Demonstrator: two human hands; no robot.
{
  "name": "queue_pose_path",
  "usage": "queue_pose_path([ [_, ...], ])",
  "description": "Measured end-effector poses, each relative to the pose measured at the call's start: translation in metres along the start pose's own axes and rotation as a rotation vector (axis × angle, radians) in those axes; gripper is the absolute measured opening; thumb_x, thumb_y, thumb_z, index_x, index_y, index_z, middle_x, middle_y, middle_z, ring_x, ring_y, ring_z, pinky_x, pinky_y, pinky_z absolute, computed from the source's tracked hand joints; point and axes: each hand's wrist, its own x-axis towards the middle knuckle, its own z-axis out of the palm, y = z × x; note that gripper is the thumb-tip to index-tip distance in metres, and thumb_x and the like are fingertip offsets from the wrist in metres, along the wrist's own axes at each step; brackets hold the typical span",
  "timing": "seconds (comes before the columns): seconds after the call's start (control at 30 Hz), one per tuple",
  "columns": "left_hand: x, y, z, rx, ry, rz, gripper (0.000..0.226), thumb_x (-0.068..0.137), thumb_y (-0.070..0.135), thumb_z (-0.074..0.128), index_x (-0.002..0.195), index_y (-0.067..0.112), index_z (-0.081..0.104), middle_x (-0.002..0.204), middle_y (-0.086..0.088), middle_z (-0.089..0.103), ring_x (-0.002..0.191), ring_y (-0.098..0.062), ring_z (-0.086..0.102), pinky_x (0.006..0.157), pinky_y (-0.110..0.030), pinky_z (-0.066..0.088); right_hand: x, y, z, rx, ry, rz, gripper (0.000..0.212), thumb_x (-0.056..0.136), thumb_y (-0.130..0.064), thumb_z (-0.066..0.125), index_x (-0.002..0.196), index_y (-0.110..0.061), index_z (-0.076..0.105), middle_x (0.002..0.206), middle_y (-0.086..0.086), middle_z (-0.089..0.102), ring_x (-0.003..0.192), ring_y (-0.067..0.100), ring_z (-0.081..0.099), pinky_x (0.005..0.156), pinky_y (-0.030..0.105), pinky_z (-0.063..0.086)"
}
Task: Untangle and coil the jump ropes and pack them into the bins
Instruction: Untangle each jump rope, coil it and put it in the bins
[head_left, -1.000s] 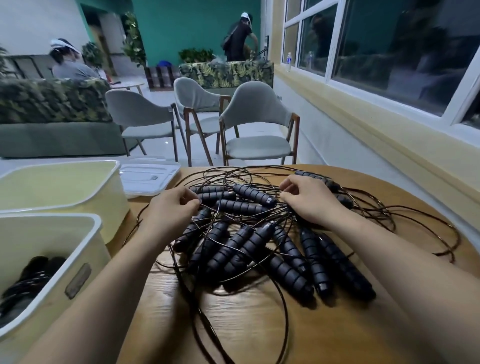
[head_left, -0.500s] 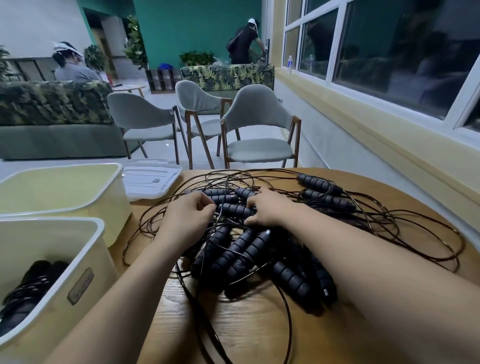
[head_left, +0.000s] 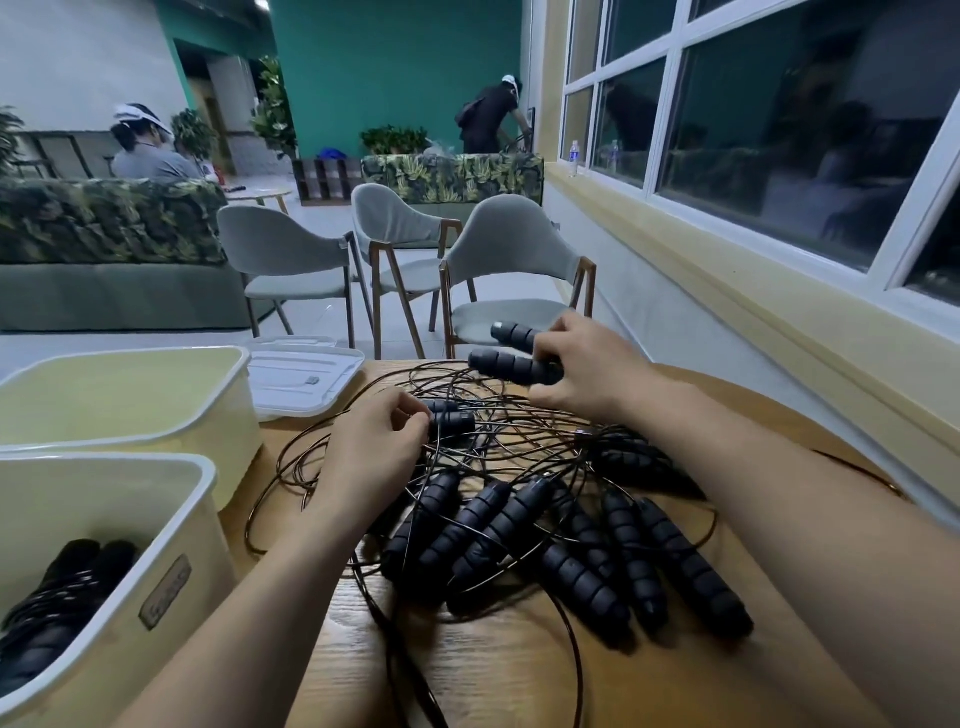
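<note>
Head view: my right hand grips two handles, lifted above the far side of the table. My left hand pinches another handle down in the tangle. The remaining jump ropes lie heaped mid-table, right of the near bin, which holds some rope. My worry is that the lifted pair's cords run into the heap, so a hard pull could cinch knots or drag handles off the edge.

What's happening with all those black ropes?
A person is sorting a tangled pile of jump ropes on the table. Their right hand grips two handles held above the pile, while the left hand pinches another handle in the tangle. One bin already holds some packed ropes.
</note>
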Motion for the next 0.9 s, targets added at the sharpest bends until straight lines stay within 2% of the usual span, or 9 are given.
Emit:
queue_pose_path([
  [0.13,-0.007,0.015,0.004,-0.148,-0.055,0.03,0.006,0.096,0.023,0.071,0.096,0.029,0.073,0.086,0.006,0.078,0.081,-0.007,0.075,0.081,-0.038,0.062,-0.021,0.003,-0.039,0.311,0.105,0.036,0.028,0.084,-0.042,0.086,0.102,-0.024,0.075,0.114,0.002,0.059,0.101,0.021,0.06,0.085,0.031,0.045],
  [0.23,-0.016,0.034,0.012,-0.248,-0.152,0.092,0.013,0.098,0.027,0.073,0.111,0.032,0.073,0.103,0.012,0.078,0.095,0.002,0.072,0.088,-0.028,0.059,-0.041,-0.006,-0.061,0.573,0.179,0.076,0.023,0.088,-0.039,0.086,0.104,-0.024,0.076,0.111,0.001,0.07,0.098,0.02,0.069,0.085,0.031,0.055],
  [0.33,-0.027,0.058,0.024,-0.388,-0.333,0.151,0.037,0.097,0.03,0.075,0.133,0.033,0.065,0.128,0.019,0.072,0.119,0.004,0.066,0.106,-0.035,0.056,-0.065,-0.022,-0.072,0.895,0.192,0.098,0.019,0.093,-0.029,0.084,0.107,-0.02,0.076,0.099,0.008,0.08,0.088,0.022,0.078,0.076,0.028,0.065],
  [0.4,-0.033,0.075,0.034,-0.45,-0.432,0.176,0.05,0.094,0.035,0.078,0.141,0.037,0.06,0.139,0.02,0.067,0.131,0.003,0.059,0.114,-0.038,0.05,-0.078,-0.031,-0.074,1.033,0.215,0.103,0.021,0.092,-0.031,0.083,0.109,-0.021,0.077,0.098,0.006,0.081,0.092,0.019,0.079,0.082,0.031,0.065],
  [0.53,-0.046,0.102,0.053,-0.578,-0.552,0.212,0.039,0.094,0.029,0.076,0.132,0.036,0.068,0.133,0.013,0.072,0.131,-0.009,0.063,0.118,-0.048,0.045,-0.096,-0.039,-0.069,1.279,0.281,0.167,0.038,0.083,-0.045,0.081,0.113,-0.022,0.076,0.104,0.0,0.08,0.103,0.022,0.077,0.094,0.046,0.06],
  [0.6,-0.051,0.108,0.059,-0.631,-0.54,0.23,0.02,0.101,0.021,0.069,0.119,0.019,0.076,0.121,0.001,0.079,0.123,-0.02,0.07,0.117,-0.046,0.046,-0.106,-0.037,-0.067,1.429,0.331,0.193,0.046,0.083,-0.043,0.08,0.117,-0.011,0.073,0.107,0.01,0.077,0.098,0.023,0.076,0.087,0.048,0.057],
  [0.67,-0.054,0.108,0.058,-0.645,-0.536,0.236,0.019,0.107,0.018,0.061,0.104,0.008,0.076,0.106,-0.007,0.08,0.109,-0.023,0.074,0.111,-0.042,0.049,-0.114,-0.032,-0.068,1.558,0.373,0.214,0.049,0.087,-0.036,0.078,0.122,-0.005,0.067,0.11,0.015,0.073,0.1,0.028,0.076,0.089,0.053,0.059],
  [0.77,-0.053,0.106,0.052,-0.593,-0.555,0.29,0.025,0.108,0.031,0.058,0.096,0.013,0.07,0.086,-0.006,0.065,0.081,-0.022,0.061,0.084,-0.041,0.047,-0.127,-0.018,-0.07,1.738,0.416,0.266,0.048,0.093,-0.02,0.075,0.135,-0.007,0.053,0.113,0.011,0.077,0.115,0.037,0.075,0.104,0.061,0.057],
  [0.9,-0.055,0.108,0.042,-0.272,-0.543,0.479,0.036,0.108,0.046,0.055,0.092,0.016,0.068,0.08,-0.006,0.06,0.073,-0.017,0.055,0.07,-0.033,0.041,-0.153,0.003,-0.058,1.857,0.384,0.433,0.069,0.091,-0.017,0.078,0.15,-0.004,0.045,0.128,0.022,0.074,0.12,0.04,0.073,0.108,0.057,0.056],
])
